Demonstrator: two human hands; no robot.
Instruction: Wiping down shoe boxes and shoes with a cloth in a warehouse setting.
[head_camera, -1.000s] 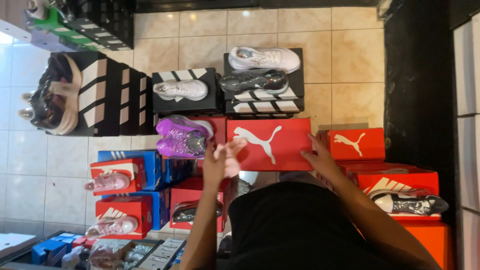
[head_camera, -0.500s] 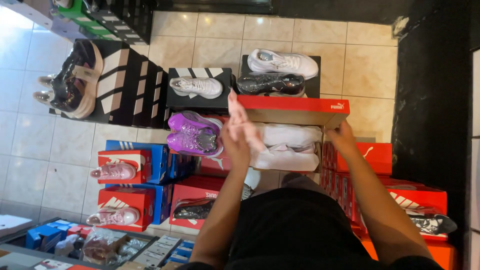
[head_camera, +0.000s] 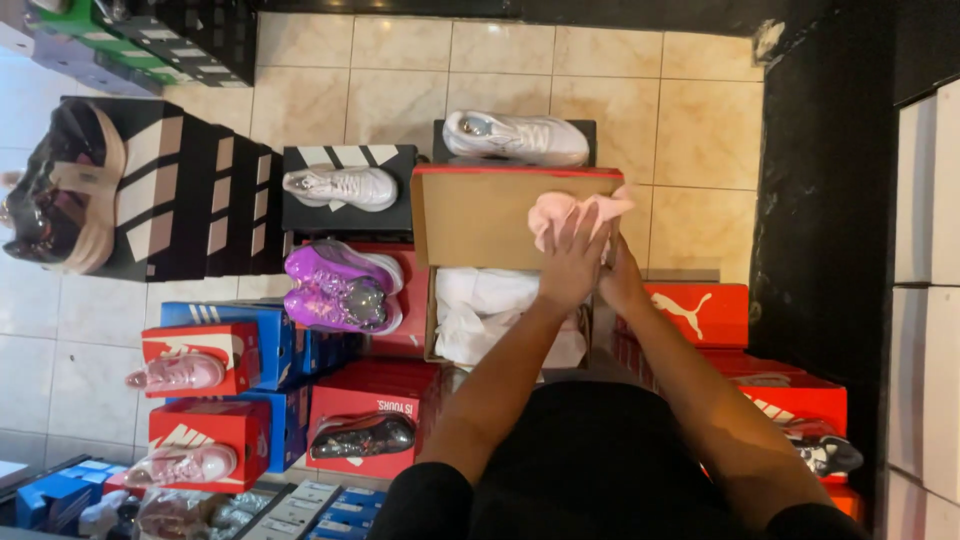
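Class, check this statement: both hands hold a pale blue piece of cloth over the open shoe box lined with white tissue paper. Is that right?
Not quite. The head view shows that the cloth is pale pink, not blue. The rest holds: the left hand and the right hand grip it together above the open shoe box, which has white tissue paper inside.

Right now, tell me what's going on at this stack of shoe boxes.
A person stands over piled shoe boxes. The red shoe box in front of them is open, lid tipped back, white tissue paper inside. The left hand and right hand together hold a pink shoe above it. A purple pair of shoes sits on a neighbouring box, and white sneakers behind the lid.
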